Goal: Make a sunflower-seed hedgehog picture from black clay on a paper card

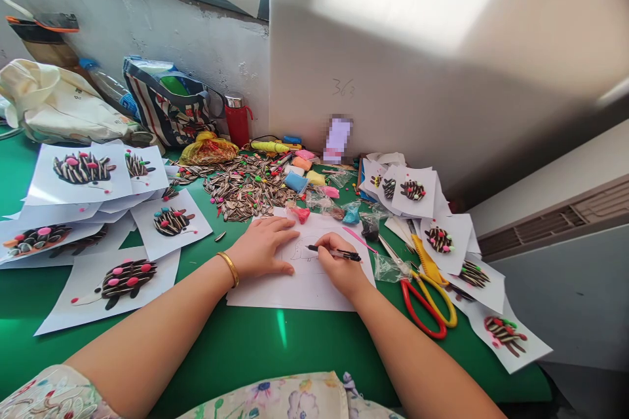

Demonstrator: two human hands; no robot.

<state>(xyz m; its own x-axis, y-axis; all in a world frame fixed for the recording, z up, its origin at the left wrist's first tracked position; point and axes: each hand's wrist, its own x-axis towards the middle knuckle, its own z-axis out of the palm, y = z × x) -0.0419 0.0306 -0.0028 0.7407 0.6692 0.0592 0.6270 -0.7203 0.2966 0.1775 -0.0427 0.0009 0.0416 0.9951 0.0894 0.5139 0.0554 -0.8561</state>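
White paper [304,291] lies in front of me on the green table, with a faint pen outline on it between my hands. My left hand [263,245] rests flat on its left part, fingers spread. In my right hand [341,268] is a black pen [339,253], pinched near its tip, which points left over the outline. Just past the paper lies a heap of striped sunflower seeds [248,186]. A red lump of clay [299,214] sits at the sheet's far edge. Bags of blue clay [351,213] and black clay [369,226] lie by its far right corner.
Red-and-yellow scissors [425,301] and a yellow cutter [427,258] lie right of the paper. Finished seed hedgehog cards stand in piles at left [122,193] and right [455,262]. Behind are a red flask [237,121], a striped bag [167,105] and a phone [337,139] against the wall.
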